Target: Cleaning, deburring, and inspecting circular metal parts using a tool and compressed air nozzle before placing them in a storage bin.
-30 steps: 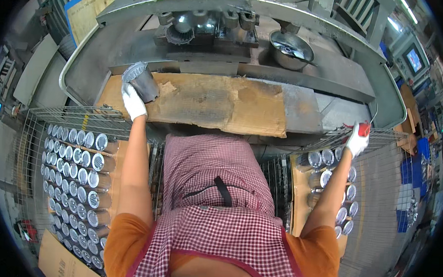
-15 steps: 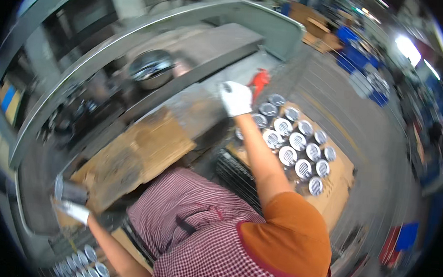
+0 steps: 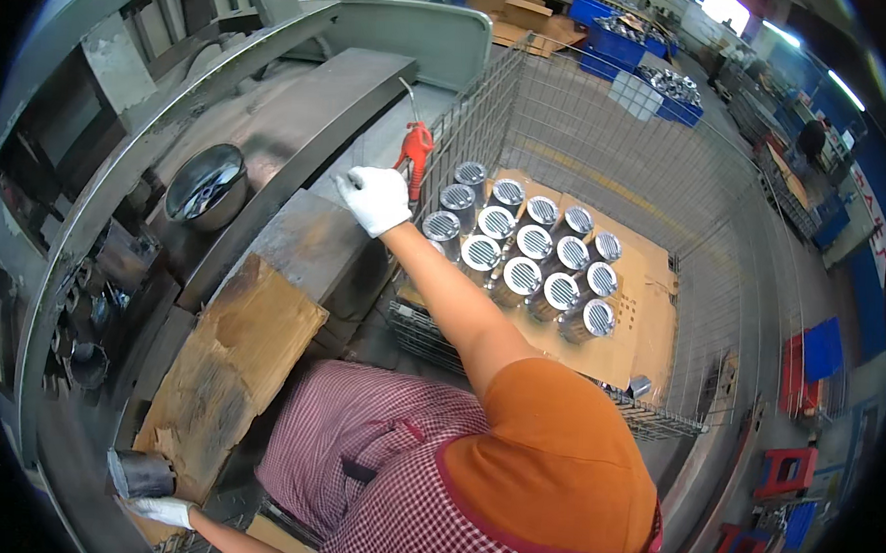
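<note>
My left hand (image 3: 162, 510), in a white glove, is at the lower left against a dark grey metal cylinder (image 3: 142, 475). Its fingers lie along the cylinder's near side and seem to grip it; the far fingers are hidden. The cylinder is on its side by the end of a worn cardboard sheet (image 3: 228, 365). My right hand (image 3: 377, 199), also gloved, is over the bench, its fingers curled; whatever may be inside them does not show. Just right of it stands a red air blow gun (image 3: 414, 153) with a thin bent nozzle, apart from the fingers.
On the right a wire cage (image 3: 612, 115) holds several shiny cylinders with slotted ends (image 3: 521, 277), standing on cardboard (image 3: 643, 287). Beyond the bench a round dark bowl (image 3: 207, 189) contains metal pieces. A curved metal guard rail (image 3: 170, 127) runs along the left. Blue bins (image 3: 615, 47) stand far off.
The view has swung to the right, showing more of the wire cage. My right hand's fingers are more curled, and it is now left of the blow gun. My left hand stays at the cylinder.
</note>
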Demonstrator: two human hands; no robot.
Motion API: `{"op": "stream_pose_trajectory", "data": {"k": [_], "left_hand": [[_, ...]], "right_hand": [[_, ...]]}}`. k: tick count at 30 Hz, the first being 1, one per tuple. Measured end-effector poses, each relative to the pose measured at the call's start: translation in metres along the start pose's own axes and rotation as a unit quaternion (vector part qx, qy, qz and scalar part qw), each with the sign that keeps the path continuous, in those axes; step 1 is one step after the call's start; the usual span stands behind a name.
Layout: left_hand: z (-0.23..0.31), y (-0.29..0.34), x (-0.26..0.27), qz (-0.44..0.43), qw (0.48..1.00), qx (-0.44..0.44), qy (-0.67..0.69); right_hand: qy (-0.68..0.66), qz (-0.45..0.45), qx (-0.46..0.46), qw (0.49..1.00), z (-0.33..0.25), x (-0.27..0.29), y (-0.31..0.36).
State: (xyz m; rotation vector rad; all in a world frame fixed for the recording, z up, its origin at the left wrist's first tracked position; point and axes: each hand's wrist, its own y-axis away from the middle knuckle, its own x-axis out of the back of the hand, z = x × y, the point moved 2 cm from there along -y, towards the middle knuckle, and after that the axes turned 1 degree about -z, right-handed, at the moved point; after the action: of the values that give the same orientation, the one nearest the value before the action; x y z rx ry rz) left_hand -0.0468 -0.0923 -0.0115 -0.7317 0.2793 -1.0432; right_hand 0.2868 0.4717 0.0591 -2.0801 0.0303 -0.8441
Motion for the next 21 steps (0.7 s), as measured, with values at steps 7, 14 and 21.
{"op": "stream_pose_trajectory", "data": {"k": [7, 14, 21], "left_hand": [[-0.056, -0.008, 0.011, 0.027, 0.996, 0.02, -0.087], [-0.042, -0.008, 0.007, 0.018, 0.998, 0.048, -0.034], [-0.022, -0.009, 0.01, 0.015, 0.999, 0.003, -0.029]], "right_hand": [[-0.008, -0.021, -0.015, 1.0, -0.009, 0.004, 0.0], [0.029, -0.053, -0.035, 0.998, 0.0, 0.002, -0.002], [0.044, -0.093, -0.044, 0.994, -0.012, -0.007, -0.003]]}}
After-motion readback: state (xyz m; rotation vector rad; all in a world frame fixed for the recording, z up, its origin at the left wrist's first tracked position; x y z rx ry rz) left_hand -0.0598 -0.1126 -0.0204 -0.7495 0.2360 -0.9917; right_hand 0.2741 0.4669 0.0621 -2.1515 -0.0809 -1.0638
